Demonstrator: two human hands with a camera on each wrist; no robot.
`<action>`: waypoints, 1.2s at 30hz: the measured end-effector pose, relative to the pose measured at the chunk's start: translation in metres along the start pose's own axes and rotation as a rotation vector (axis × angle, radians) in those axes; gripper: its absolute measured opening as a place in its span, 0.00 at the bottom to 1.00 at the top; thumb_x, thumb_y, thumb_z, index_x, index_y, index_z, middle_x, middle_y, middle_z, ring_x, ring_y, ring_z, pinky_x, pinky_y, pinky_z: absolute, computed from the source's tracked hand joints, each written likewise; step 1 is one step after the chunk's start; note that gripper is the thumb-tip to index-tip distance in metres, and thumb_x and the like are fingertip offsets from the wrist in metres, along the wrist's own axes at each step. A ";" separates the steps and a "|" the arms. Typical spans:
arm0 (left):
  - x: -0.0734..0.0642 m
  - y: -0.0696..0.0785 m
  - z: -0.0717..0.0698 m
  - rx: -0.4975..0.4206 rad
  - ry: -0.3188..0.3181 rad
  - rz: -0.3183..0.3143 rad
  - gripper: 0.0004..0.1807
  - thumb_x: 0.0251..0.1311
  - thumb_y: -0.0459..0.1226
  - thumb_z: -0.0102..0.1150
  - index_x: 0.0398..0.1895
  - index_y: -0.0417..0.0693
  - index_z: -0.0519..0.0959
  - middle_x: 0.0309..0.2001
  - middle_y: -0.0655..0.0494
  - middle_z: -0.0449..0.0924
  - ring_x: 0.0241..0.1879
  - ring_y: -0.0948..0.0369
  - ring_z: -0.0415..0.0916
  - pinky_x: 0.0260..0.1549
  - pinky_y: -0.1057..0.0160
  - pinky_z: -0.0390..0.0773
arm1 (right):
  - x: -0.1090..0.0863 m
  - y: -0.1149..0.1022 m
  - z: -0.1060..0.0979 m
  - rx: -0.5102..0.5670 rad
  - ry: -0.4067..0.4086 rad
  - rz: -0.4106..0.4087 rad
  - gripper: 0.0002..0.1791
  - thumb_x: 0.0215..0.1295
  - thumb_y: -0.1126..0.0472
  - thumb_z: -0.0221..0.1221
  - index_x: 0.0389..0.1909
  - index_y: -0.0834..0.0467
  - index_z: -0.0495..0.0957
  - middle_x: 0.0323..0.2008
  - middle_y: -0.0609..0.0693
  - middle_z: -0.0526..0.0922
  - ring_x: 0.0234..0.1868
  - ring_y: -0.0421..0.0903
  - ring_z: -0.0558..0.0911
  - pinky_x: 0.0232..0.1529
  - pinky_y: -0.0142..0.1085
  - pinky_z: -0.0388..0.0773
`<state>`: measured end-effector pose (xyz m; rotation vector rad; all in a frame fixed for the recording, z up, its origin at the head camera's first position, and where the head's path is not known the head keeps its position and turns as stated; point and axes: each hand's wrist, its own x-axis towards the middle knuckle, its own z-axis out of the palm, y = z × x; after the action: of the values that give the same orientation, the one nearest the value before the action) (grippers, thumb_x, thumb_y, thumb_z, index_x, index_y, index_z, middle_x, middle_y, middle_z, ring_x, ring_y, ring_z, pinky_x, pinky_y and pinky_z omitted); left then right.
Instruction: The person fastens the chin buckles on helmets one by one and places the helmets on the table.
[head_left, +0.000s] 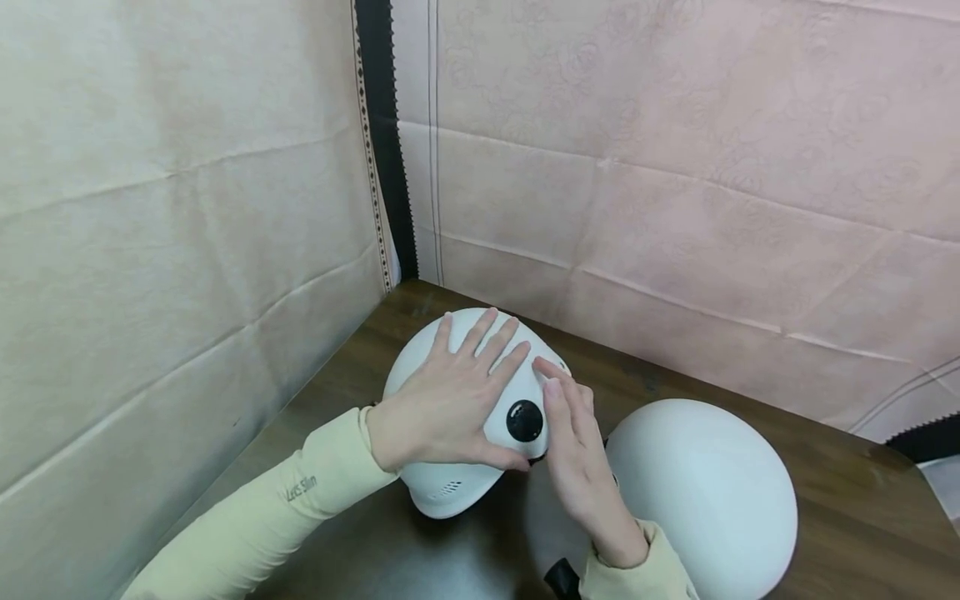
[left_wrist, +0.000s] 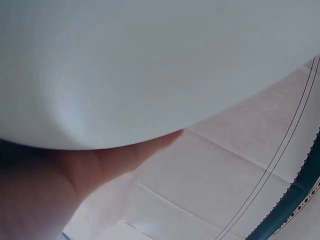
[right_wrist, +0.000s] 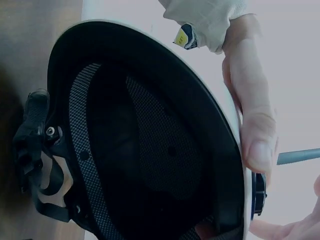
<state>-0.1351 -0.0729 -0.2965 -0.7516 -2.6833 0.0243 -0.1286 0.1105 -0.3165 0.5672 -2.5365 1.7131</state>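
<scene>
A white helmet (head_left: 517, 387) with a round black knob (head_left: 524, 421) and small vent slots stands tilted on the table. My left hand (head_left: 450, 400) lies over its shell with the fingers spread, the thumb near the knob at the rim. In the left wrist view the smooth shell (left_wrist: 150, 65) fills the upper part, with fingers of the left hand (left_wrist: 95, 170) against its edge. The right hand (head_left: 573, 450) touches the shell's right side with straightened fingers. The right wrist view shows the black padded inside (right_wrist: 150, 135) and a chin strap (right_wrist: 42, 165).
A second smooth white dome (head_left: 705, 492), like another helmet, stands right beside my right forearm. A short black piece (head_left: 562, 577) lies at the near edge of view. Cloth-covered walls (head_left: 675, 192) rise behind and left of the brown wooden table (head_left: 847, 483).
</scene>
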 end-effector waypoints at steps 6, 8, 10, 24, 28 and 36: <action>-0.004 0.003 -0.004 -0.001 -0.030 -0.043 0.67 0.33 0.83 0.47 0.75 0.52 0.56 0.76 0.42 0.46 0.74 0.41 0.37 0.59 0.26 0.45 | -0.001 -0.005 0.003 -0.010 -0.016 -0.026 0.25 0.78 0.44 0.36 0.69 0.46 0.65 0.56 0.53 0.66 0.58 0.47 0.67 0.56 0.50 0.64; -0.005 0.003 -0.006 0.000 -0.037 -0.048 0.69 0.31 0.83 0.49 0.75 0.50 0.56 0.76 0.42 0.46 0.74 0.40 0.36 0.58 0.25 0.46 | -0.001 -0.006 0.003 -0.010 -0.016 -0.037 0.25 0.79 0.45 0.36 0.69 0.46 0.66 0.55 0.53 0.66 0.58 0.47 0.67 0.57 0.50 0.64; -0.006 0.004 -0.008 -0.013 -0.051 -0.055 0.69 0.31 0.82 0.52 0.76 0.50 0.55 0.76 0.42 0.45 0.74 0.40 0.35 0.57 0.24 0.45 | -0.001 -0.006 0.004 -0.007 -0.012 -0.055 0.24 0.79 0.46 0.36 0.68 0.46 0.67 0.54 0.52 0.67 0.57 0.47 0.68 0.56 0.50 0.65; -0.006 0.001 -0.008 -0.021 -0.043 -0.101 0.66 0.32 0.79 0.57 0.75 0.55 0.56 0.76 0.41 0.43 0.73 0.37 0.37 0.54 0.22 0.49 | 0.004 -0.006 0.002 0.055 -0.011 -0.117 0.24 0.79 0.47 0.35 0.68 0.49 0.67 0.58 0.50 0.69 0.63 0.47 0.68 0.63 0.53 0.63; -0.007 -0.001 -0.008 -0.033 -0.041 -0.123 0.61 0.36 0.73 0.59 0.75 0.55 0.57 0.76 0.42 0.45 0.73 0.38 0.39 0.54 0.23 0.51 | 0.004 -0.006 0.002 0.075 -0.021 -0.137 0.24 0.79 0.47 0.36 0.68 0.50 0.67 0.62 0.48 0.69 0.64 0.46 0.69 0.64 0.52 0.63; -0.008 -0.024 -0.011 -0.172 -0.065 -0.183 0.59 0.38 0.68 0.62 0.77 0.64 0.53 0.76 0.43 0.43 0.72 0.38 0.37 0.53 0.23 0.50 | 0.021 0.017 -0.001 0.043 0.011 -0.079 0.28 0.78 0.43 0.37 0.70 0.53 0.62 0.65 0.48 0.67 0.65 0.46 0.68 0.65 0.50 0.63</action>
<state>-0.1371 -0.0988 -0.2863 -0.5595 -2.8323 -0.2347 -0.1535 0.1113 -0.3262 0.6492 -2.4406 1.7438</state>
